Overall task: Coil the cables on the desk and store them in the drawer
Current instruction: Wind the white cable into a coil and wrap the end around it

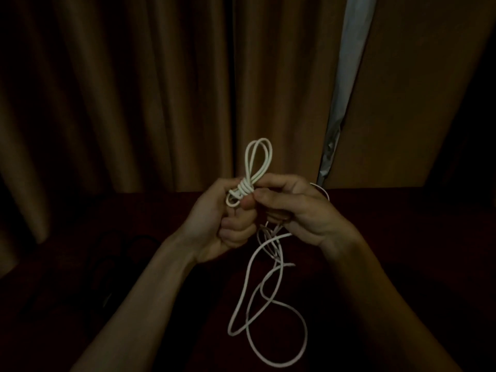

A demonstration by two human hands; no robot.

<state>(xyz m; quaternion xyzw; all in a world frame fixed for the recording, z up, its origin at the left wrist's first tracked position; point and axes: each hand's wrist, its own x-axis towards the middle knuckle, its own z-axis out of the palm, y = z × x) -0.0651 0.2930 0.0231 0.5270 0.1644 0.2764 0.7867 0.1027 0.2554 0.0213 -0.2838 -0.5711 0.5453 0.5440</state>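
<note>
At mid-frame the left hand [228, 221] grips the white cable [243, 190] bundle, loops pointing up, while the right hand [295, 208], just beside, pinches its wrapping strand, slack trailing toward lower centre.

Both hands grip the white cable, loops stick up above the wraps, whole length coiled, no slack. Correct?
No. Head view: left hand and right hand grip the white cable, loops above the wraps, but a long uncoiled stretch hangs loose below the hands.

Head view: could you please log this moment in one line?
left hand grips white cable | right hand pinches its wraps | tail loose
</note>
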